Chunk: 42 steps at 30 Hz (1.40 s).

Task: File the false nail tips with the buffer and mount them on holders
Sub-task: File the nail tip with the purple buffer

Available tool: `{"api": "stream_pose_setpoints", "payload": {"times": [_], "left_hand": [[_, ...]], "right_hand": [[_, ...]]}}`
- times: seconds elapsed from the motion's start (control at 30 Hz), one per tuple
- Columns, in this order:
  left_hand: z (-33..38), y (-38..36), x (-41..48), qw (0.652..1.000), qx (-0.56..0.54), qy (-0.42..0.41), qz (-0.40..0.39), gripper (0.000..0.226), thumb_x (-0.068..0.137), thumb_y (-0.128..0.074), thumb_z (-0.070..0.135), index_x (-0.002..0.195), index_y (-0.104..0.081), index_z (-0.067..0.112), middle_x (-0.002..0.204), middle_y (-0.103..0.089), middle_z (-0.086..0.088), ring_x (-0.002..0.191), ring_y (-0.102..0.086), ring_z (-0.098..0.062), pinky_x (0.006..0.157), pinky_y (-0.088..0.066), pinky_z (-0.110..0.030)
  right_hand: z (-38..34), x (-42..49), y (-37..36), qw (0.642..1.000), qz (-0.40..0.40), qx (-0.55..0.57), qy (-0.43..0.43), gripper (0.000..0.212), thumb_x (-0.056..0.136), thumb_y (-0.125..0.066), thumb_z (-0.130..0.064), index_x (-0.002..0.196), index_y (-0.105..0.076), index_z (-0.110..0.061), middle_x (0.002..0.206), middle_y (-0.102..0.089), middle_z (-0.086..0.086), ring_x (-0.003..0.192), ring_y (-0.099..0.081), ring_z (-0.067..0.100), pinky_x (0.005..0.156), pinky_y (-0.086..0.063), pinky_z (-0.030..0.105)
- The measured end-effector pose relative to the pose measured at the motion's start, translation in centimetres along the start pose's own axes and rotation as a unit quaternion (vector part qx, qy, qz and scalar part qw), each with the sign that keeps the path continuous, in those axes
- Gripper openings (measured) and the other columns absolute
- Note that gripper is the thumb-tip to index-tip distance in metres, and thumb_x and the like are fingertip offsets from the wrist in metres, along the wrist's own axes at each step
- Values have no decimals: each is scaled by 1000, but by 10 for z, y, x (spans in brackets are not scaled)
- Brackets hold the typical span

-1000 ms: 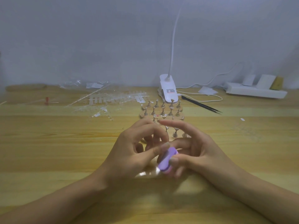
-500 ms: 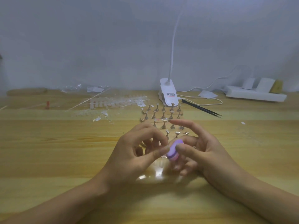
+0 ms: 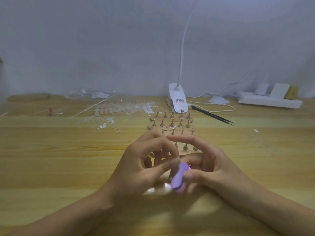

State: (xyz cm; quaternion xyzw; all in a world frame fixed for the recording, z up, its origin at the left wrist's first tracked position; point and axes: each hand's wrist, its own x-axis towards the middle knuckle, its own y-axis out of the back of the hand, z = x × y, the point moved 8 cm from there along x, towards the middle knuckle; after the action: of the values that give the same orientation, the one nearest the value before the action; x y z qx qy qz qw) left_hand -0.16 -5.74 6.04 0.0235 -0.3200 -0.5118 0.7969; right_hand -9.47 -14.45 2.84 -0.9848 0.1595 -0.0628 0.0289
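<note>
Purple buffer (image 3: pixel 178 176): gripped in right hand (image 3: pixel 214 169), thumb on near face, other fingers behind it. Tilted, pink-edged lower end just above table (image 3: pixel 51 150), in front of the person.
right index: stretched out above, off the buffer.
left hand (image 3: pixel 139 169): fingers curled, thumb tip against buffer's upper end. Whether it pinches a tip: cannot tell, too blurred.
holders (image 3: pixel 172 123): rack of small upright stands just behind the 2 hands, near rows partly hidden by fingers.
nail tips (image 3: pixel 119 109): clear strips spread on table left of rack, plastic wrap behind them.
lamp (image 3: pixel 178 99): white clip base right behind rack, neck runs up out of view.
tweezers (image 3: pixel 213 115): black, flat on table right of lamp.
power strip (image 3: pixel 269 101): white, far right by wall, plugs in it.
</note>
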Motion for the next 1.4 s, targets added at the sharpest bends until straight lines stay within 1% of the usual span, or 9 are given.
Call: {"api": "stream_pose_setpoints", "payload": {"times": [0.33, 0.43, 0.53, 0.63, 0.73, 0.87, 0.97, 1.27, 1.4], "left_hand": [[-2, 0, 0, 1000, -9, 5, -1, 16, 78, -68, 39, 75, -66, 23, 86, -55, 8, 72, -54, -11, 52, -44, -45], [-1, -1, 0, 1000, 3, 4, 0, 15, 78, -68, 39, 75, -65, 25, 87, -55, 7, 72, -54, -13, 52, -42, -41], [-2, -2, 0, 1000, 10, 9, -1, 11, 79, -73, 30, 75, -64, 25, 86, -55, 9, 72, -53, -13, 52, -40, -40], [-1, -2, 0, 1000, 13, 6, -2, 10, 79, -72, 29, 75, -64, 25, 86, -54, 8, 72, -54, -14, 51, -40, -39], [-1, -3, 0, 1000, 6, 4, -9, 12, 79, -69, 35, 75, -64, 25, 87, -55, 10, 72, -53, -13, 52, -40, -40], [-1, -2, 0, 1000, 14, -1, -6, 11, 79, -70, 34, 76, -64, 26, 87, -55, 8, 73, -54, -14, 52, -42, -39], [-2, -1, -1, 1000, 7, 0, -6, 14, 79, -67, 40, 76, -64, 27, 88, -55, 7, 72, -54, -15, 53, -43, -42], [-1, -2, 0, 1000, 11, -5, -8, 16, 79, -67, 40, 76, -66, 25, 86, -54, 6, 71, -54, -15, 54, -43, -36], [-3, -1, 0, 1000, 2, 3, -4, 16, 78, -68, 40, 75, -66, 24, 86, -55, 8, 71, -54, -14, 54, -43, -38]], "right_hand": [[-2, 0, 7, 999, 40, 19, 3, 53, 81, -75, -11, 127, -61, -33, 86, -72, 21, 68, -72, 27, 55, -58, 28], [-1, 0, 0, 1000, 6, -1, 1, 56, 79, -76, -15, 129, -60, -33, 87, -72, 20, 68, -72, 26, 56, -58, 29], [-1, 0, 8, 998, 52, 17, 1, 54, 76, -77, -21, 126, -61, -32, 83, -72, 18, 65, -71, 26, 53, -57, 29], [0, 0, 0, 1000, 3, 1, -1, 56, 78, -77, -16, 129, -59, -32, 86, -72, 20, 67, -72, 27, 57, -57, 27], [-1, 1, 8, 999, 47, 17, -1, 52, 77, -77, -21, 125, -62, -32, 83, -72, 19, 66, -71, 26, 55, -56, 27], [-1, 0, -2, 1000, -11, -1, -1, 54, 81, -78, -18, 130, -58, -32, 89, -72, 22, 69, -72, 28, 58, -58, 29], [0, 0, 7, 999, 36, 18, -1, 55, 80, -79, -19, 129, -58, -33, 86, -72, 21, 67, -72, 29, 55, -58, 30], [-2, -1, 1, 1000, 16, -7, 5, 56, 79, -78, -18, 129, -57, -33, 88, -72, 21, 66, -73, 32, 56, -58, 31], [-2, -2, 9, 998, 59, 4, 7, 54, 80, -80, -19, 127, -58, -33, 85, -72, 18, 66, -73, 28, 56, -58, 29]]}}
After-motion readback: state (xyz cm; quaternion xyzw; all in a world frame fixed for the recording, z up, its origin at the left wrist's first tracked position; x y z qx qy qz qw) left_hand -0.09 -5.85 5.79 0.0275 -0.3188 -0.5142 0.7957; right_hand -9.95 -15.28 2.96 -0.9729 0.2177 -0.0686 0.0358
